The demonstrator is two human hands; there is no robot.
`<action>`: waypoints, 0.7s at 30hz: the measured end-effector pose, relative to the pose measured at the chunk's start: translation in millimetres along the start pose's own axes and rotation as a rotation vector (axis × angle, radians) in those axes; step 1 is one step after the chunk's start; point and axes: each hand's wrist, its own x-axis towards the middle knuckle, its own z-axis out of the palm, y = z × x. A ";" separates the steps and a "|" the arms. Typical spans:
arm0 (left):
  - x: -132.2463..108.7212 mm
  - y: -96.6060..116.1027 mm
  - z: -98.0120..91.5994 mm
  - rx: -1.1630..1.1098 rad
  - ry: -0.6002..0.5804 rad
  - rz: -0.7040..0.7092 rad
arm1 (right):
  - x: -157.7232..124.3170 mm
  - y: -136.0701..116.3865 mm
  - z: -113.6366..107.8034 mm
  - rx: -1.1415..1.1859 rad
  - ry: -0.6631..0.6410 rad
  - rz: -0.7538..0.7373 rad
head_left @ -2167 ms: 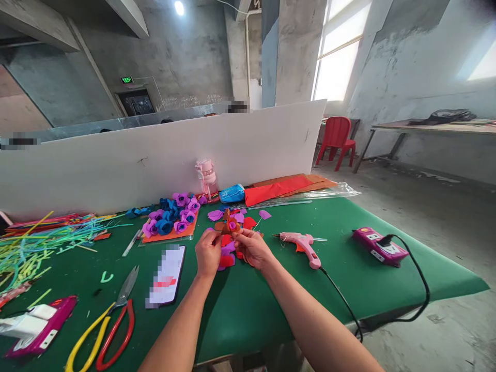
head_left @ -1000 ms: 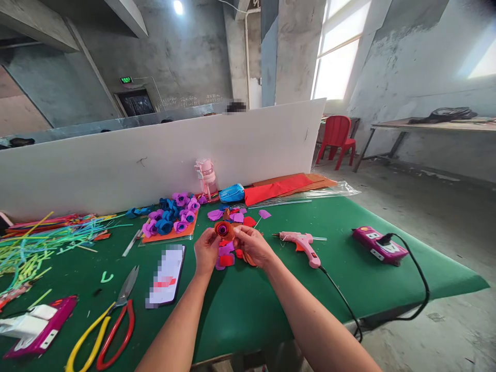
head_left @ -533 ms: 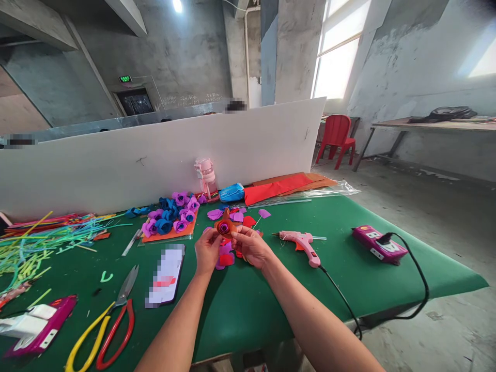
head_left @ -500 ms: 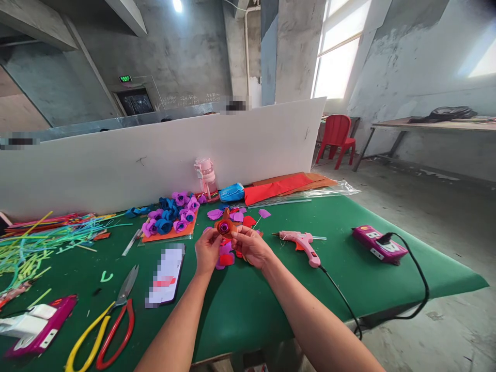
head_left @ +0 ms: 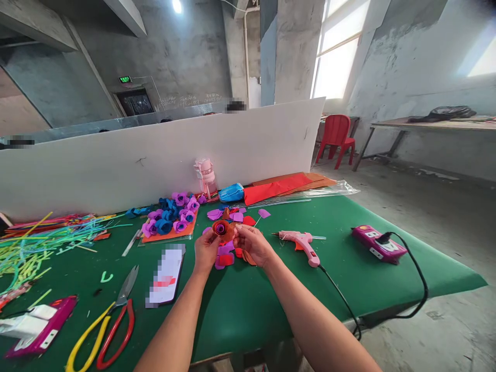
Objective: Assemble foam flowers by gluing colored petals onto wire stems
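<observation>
The brown flower (head_left: 220,229), its purple centre turned toward the person, is being held just above the green table (head_left: 248,315), between the two hands. The left hand (head_left: 206,252) is gripping its left side between thumb and fingers, while the right hand (head_left: 253,246) is pinching the outer edge of a brown petal (head_left: 231,232) on the other side; whether that petal is fixed on, the view is not showing. Compared with half a second ago, the flower is sitting slightly farther left and more of this petal is showing beside the right fingertips, which is probably leaving its edge easier to handle. Around and beyond the hands, loose petals (head_left: 225,259) in purple and red are lying scattered, and a pink glue gun (head_left: 300,238) is resting to their right, untouched. Farther off, purple and blue flowers (head_left: 169,209) are lying clustered on the left, and a pink bottle (head_left: 205,178) is standing before a white board (head_left: 263,139).
</observation>
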 end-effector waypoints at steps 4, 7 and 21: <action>-2.7 3.3 1.5 -0.026 -0.071 0.012 | -0.5 1.5 0.0 -0.001 0.022 -0.010; -2.8 3.4 2.2 -0.047 -0.069 -0.003 | 0.9 1.4 -2.2 0.021 0.017 -0.017; -8.6 21.5 -7.9 -0.254 -0.457 -0.150 | -0.3 -0.9 -7.0 -0.663 -0.179 -0.423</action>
